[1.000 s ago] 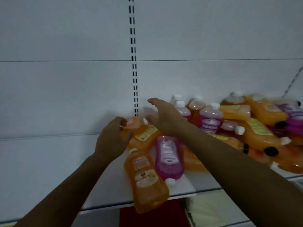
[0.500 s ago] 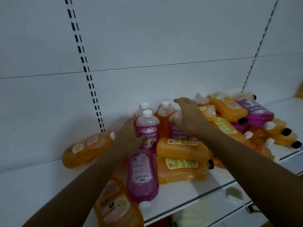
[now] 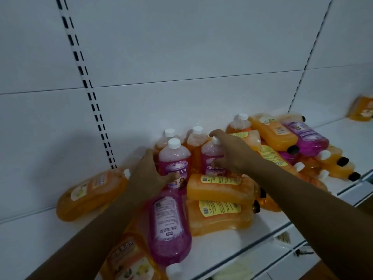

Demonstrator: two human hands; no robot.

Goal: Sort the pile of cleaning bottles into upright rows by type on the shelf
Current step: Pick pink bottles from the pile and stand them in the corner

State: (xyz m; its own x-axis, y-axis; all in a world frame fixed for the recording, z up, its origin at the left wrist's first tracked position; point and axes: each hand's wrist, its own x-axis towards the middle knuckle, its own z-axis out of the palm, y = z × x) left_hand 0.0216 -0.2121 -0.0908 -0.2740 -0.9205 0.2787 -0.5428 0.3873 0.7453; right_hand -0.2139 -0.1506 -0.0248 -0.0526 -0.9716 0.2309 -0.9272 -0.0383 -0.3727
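Observation:
Orange and purple cleaning bottles are piled on a white shelf (image 3: 232,245). My left hand (image 3: 149,172) grips an upright purple bottle with a white cap (image 3: 174,158). Beside it my right hand (image 3: 232,150) wraps round a second upright purple bottle (image 3: 212,160), fingers over its cap. Two upright orange bottles (image 3: 196,144) stand just behind them against the back wall. In front lie a purple bottle (image 3: 168,225) on its side and two stacked orange bottles (image 3: 220,201).
An orange bottle (image 3: 90,195) lies to the left by the slotted upright. To the right, several orange and purple bottles (image 3: 302,138) lie heaped. Another orange bottle (image 3: 362,109) stands far right. One orange bottle (image 3: 131,261) overhangs the shelf's front edge.
The view swung right over the pile. Both hands moved from the lying orange bottle at the left to the two upright purple bottles and took hold of them.

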